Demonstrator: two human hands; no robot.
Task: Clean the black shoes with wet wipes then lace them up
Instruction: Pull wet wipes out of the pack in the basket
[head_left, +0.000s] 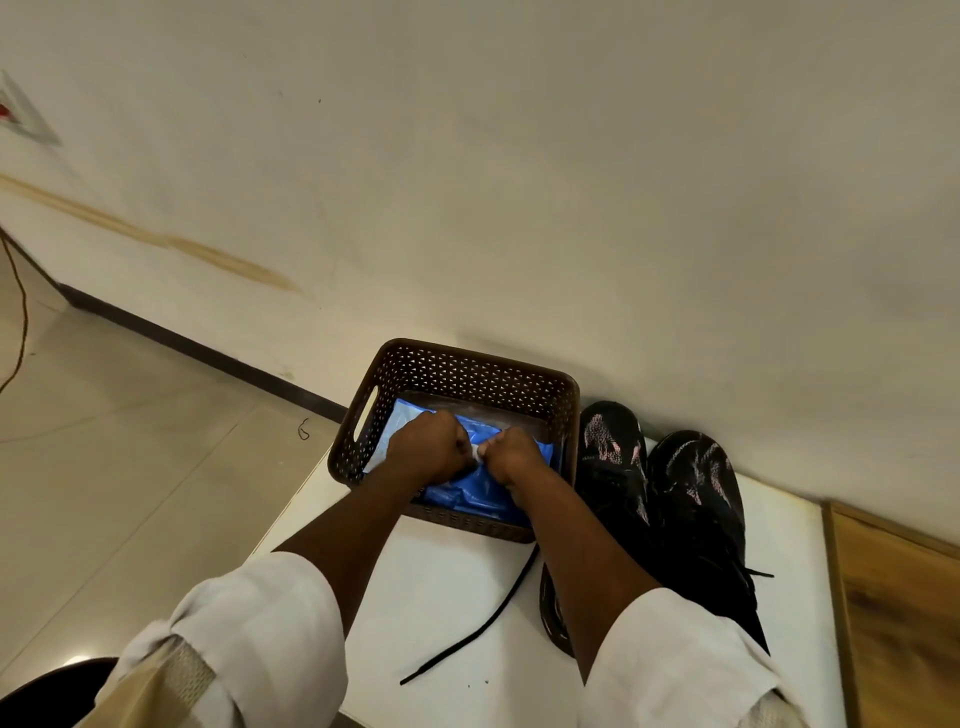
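Note:
A blue pack of wet wipes (491, 491) lies inside a brown perforated basket (467, 371) on the white table. My left hand (428, 444) and my right hand (511, 452) are both down in the basket, fingers pinched together over the pack's top, with a bit of white wipe (477, 453) showing between them. Two black shoes with pinkish knit patches (613, 467) (696, 499) stand side by side right of the basket, toes to the wall. A loose black lace (483, 629) runs across the table in front of the basket.
The white table (441, 582) stands against a cream wall. A wooden surface (904, 608) adjoins it on the right. Tiled floor (130, 441) lies to the left, with a cable along the far left. A dark woven object (553, 613) peeks out under my right forearm.

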